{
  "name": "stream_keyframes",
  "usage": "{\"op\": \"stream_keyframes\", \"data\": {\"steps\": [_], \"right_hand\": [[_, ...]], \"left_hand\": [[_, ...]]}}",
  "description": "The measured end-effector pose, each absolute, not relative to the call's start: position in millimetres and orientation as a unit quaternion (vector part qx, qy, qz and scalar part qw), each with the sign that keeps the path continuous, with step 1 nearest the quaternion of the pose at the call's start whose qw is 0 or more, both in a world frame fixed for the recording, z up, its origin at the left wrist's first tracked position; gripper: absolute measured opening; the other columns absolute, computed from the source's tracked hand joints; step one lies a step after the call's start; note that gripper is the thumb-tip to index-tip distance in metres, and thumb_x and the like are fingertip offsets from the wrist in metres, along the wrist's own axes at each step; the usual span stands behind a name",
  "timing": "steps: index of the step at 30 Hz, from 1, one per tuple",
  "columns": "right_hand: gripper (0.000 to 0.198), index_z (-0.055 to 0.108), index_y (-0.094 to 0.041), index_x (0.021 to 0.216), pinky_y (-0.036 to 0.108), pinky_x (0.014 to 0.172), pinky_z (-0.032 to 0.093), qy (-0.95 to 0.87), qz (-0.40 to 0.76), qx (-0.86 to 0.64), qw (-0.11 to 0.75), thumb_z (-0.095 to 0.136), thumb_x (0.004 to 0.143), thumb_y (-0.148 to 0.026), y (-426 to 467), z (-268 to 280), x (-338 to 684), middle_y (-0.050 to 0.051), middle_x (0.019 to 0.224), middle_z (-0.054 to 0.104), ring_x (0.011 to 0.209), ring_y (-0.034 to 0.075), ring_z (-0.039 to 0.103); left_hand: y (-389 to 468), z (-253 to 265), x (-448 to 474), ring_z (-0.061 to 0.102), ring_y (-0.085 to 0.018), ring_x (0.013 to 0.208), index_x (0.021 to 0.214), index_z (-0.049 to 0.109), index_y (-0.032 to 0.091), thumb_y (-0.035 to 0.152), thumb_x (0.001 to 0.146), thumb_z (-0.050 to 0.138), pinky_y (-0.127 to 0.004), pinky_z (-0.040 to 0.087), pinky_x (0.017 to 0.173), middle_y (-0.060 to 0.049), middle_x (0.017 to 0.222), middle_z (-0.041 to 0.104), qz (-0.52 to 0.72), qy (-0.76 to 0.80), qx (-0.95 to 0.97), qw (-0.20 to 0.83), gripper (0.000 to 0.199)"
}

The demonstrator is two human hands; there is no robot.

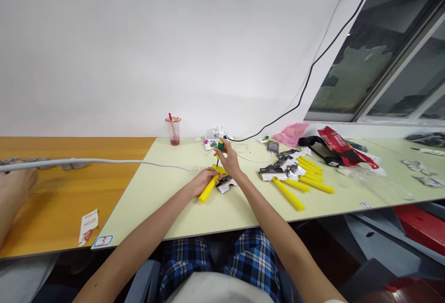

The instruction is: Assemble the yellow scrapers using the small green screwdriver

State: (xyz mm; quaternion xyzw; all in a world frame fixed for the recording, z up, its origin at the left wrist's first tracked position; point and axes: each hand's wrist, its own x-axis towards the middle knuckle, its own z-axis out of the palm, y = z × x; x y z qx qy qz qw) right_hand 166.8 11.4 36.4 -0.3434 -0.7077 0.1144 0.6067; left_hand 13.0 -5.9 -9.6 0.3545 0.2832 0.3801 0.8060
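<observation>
My left hand [201,180] grips a yellow plastic tool [207,192] with a thick handle and a crosswise head, held low over the table. In my right hand [229,158] is a screwdriver [221,145] with a green and yellow handle, pinched near its top. It stands upright, its dark shaft pointing down to the head of the yellow tool; whether the tip sits in a screw is too small to tell. A black-and-white card [225,184] lies just right of the tool, partly hidden by my right wrist.
Several yellow handles [288,194] with black-and-white cards [272,173] lie to the right. Behind them are a pink bag [291,135] and a red package [339,146]. A drink cup [174,132] stands near the wall. A white cable [104,160] crosses the left side; another person's arm [14,196] is there.
</observation>
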Motion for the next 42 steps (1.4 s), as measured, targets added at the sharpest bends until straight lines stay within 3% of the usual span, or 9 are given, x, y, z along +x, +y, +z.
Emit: {"op": "stream_keyframes", "data": {"steps": [3, 6, 11, 16, 20, 32, 38, 42], "right_hand": [[0.056, 0.056, -0.028, 0.156, 0.035, 0.08, 0.064, -0.671, 0.103, -0.347, 0.647, 0.062, 0.107, -0.055, 11, 24, 164, 0.003, 0.102, 0.077, 0.076, 0.018, 0.078], [0.056, 0.052, -0.027, 0.16, 0.038, 0.085, 0.065, -0.655, 0.1, -0.356, 0.659, 0.059, 0.109, -0.05, 6, 17, 167, 0.004, 0.1, 0.079, 0.083, 0.02, 0.08], [0.059, 0.046, -0.026, 0.164, 0.042, 0.096, 0.065, -0.637, 0.149, -0.342, 0.674, 0.059, 0.11, -0.044, -5, 19, 174, 0.01, 0.117, 0.081, 0.106, 0.024, 0.081], [0.059, 0.046, -0.027, 0.165, 0.044, 0.1, 0.064, -0.648, 0.176, -0.321, 0.668, 0.058, 0.11, -0.042, -13, 22, 172, 0.013, 0.126, 0.079, 0.11, 0.025, 0.08], [0.058, 0.045, -0.028, 0.167, 0.045, 0.104, 0.063, -0.668, 0.187, -0.306, 0.652, 0.054, 0.112, -0.043, -15, 21, 167, 0.014, 0.133, 0.078, 0.116, 0.026, 0.08], [0.065, 0.057, -0.03, 0.16, 0.035, 0.088, 0.065, -0.633, 0.14, -0.352, 0.675, 0.076, 0.1, -0.045, -6, 15, 164, 0.008, 0.117, 0.073, 0.103, 0.022, 0.071], [0.057, 0.055, -0.026, 0.159, 0.039, 0.098, 0.063, -0.638, 0.127, -0.327, 0.685, 0.069, 0.106, -0.042, -12, 18, 161, 0.011, 0.123, 0.073, 0.108, 0.022, 0.074], [0.064, 0.049, -0.028, 0.163, 0.04, 0.1, 0.064, -0.623, 0.168, -0.315, 0.696, 0.07, 0.105, -0.044, -12, 17, 159, 0.008, 0.119, 0.077, 0.105, 0.021, 0.077]], "left_hand": [[-5, -10, 14, 0.078, -0.019, 0.08, 0.089, 0.048, 0.021, -0.001, 0.08, 0.074, -0.022, 0.053, 0.056, -0.009, 0.095, 0.073, 0.387, 0.293, 0.349, 0.801, 0.035], [-5, -12, 14, 0.078, -0.019, 0.08, 0.089, 0.047, 0.021, 0.0, 0.08, 0.076, -0.021, 0.052, 0.054, -0.009, 0.096, 0.073, 0.39, 0.3, 0.35, 0.797, 0.037], [-7, -15, 14, 0.077, -0.019, 0.077, 0.091, 0.049, 0.021, 0.002, 0.08, 0.08, -0.023, 0.053, 0.054, -0.009, 0.095, 0.074, 0.4, 0.295, 0.362, 0.789, 0.038], [-9, -16, 13, 0.078, -0.02, 0.081, 0.09, 0.051, 0.02, 0.005, 0.079, 0.084, -0.022, 0.054, 0.057, -0.008, 0.092, 0.072, 0.407, 0.292, 0.368, 0.784, 0.038], [-10, -13, 12, 0.073, -0.017, 0.073, 0.088, 0.053, 0.019, 0.006, 0.077, 0.086, -0.024, 0.053, 0.058, -0.007, 0.086, 0.071, 0.405, 0.286, 0.382, 0.78, 0.037], [-13, -7, 12, 0.074, -0.019, 0.08, 0.085, 0.055, 0.018, 0.007, 0.077, 0.086, -0.024, 0.052, 0.058, -0.007, 0.086, 0.07, 0.398, 0.284, 0.394, 0.778, 0.034], [-13, -6, 13, 0.074, -0.019, 0.076, 0.083, 0.059, 0.016, 0.005, 0.08, 0.082, -0.023, 0.052, 0.057, -0.009, 0.084, 0.071, 0.395, 0.281, 0.393, 0.782, 0.026], [-12, -7, 13, 0.073, -0.019, 0.076, 0.081, 0.059, 0.016, 0.004, 0.081, 0.08, -0.024, 0.053, 0.057, -0.009, 0.083, 0.071, 0.395, 0.277, 0.396, 0.781, 0.024]]}}
